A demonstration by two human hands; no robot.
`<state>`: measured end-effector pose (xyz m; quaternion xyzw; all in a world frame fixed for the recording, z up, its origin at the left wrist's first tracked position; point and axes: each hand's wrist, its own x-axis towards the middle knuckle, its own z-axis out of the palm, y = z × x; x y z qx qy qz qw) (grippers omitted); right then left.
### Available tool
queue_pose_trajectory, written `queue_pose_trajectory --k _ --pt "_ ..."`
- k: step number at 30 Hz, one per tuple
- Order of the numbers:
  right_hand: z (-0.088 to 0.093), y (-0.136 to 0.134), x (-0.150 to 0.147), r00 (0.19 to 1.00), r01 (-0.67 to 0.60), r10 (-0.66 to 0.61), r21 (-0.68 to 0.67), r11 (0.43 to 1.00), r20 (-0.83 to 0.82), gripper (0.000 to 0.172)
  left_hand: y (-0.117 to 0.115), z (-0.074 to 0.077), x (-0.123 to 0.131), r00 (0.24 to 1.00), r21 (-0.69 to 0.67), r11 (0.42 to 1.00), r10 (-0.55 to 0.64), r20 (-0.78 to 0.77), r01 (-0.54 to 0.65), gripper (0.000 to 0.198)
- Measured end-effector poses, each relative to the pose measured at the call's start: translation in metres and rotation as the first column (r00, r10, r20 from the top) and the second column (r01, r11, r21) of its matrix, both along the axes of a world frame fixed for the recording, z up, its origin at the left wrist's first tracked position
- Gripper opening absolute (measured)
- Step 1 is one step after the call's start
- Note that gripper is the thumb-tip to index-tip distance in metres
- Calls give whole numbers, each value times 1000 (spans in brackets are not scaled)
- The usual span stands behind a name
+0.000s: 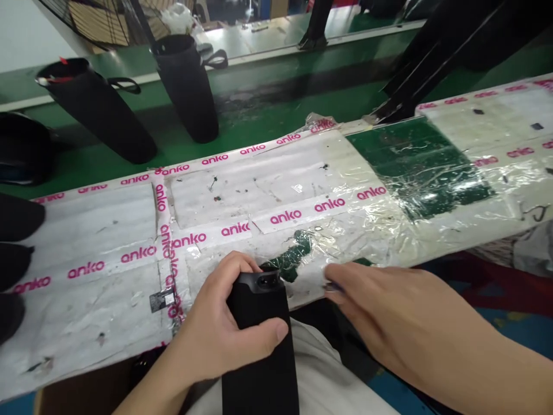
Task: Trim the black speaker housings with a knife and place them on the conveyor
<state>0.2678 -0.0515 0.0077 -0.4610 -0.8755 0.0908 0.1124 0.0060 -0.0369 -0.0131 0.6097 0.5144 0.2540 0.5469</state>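
A black device with a rectangular body (261, 351) stands upright over my lap, its top end showing a small recessed opening. My left hand (224, 328) is wrapped round its upper part, thumb across the near face. To the right of the device, apart from it, is my right hand (371, 305), with fingers pinched together near the table's front edge. Something small and dark shows at those fingertips, too blurred to name.
A table (268, 190) covered in white sheeting and pink-lettered tape crosses the view. Behind it, two black cylindrical sleeves (99, 115) (190, 86) stand on a green surface. More dark rounded objects (17, 219) lie at the left edge. A black post (317, 26) rises behind.
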Motion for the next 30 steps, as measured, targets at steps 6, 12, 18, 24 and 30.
queue_pose_trajectory --k 6,12,18,24,30 --pt "-9 -49 -37 539 278 -746 -753 596 -391 47 1 3 8 998 31 999 26 -58 -24 30" --pt "-24 -55 -74 170 259 -911 -876 408 -374 87 15 23 33 921 168 984 18 -388 51 23" --pt "-34 -49 -37 170 196 -912 -894 403 -373 75 24 23 4 954 48 965 -246 -173 257 78" --pt "-45 -50 -21 194 166 -911 -903 396 -363 72 13 -7 -5 999 -25 999 -45 24 46 102" --pt "-52 -57 -13 225 148 -908 -909 390 -353 68 1 -8 1 997 -65 996 58 -48 -61 102"
